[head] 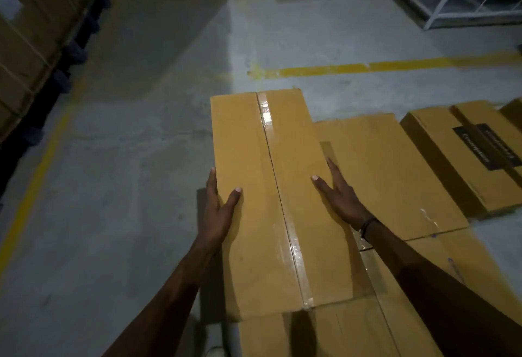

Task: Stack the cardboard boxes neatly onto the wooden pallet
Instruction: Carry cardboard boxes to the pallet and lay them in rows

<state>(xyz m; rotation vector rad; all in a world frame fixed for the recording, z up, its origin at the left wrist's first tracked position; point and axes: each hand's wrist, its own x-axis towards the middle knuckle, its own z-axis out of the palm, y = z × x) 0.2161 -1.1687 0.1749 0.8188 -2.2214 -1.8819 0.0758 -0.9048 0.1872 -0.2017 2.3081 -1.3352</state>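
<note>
While the taped box lies flat, both hands flank it.

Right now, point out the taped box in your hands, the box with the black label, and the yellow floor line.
taped box (254, 158), head view, top flap
labelled box (440, 141), head view, top face
yellow line (395, 67), head view, mid-stripe

— What is in hand?
— A taped cardboard box, left hand along its left edge, right hand flat on top, fingers straight.
— And around it?
— More boxes beside and beneath, on a concrete floor with yellow lines.
</note>
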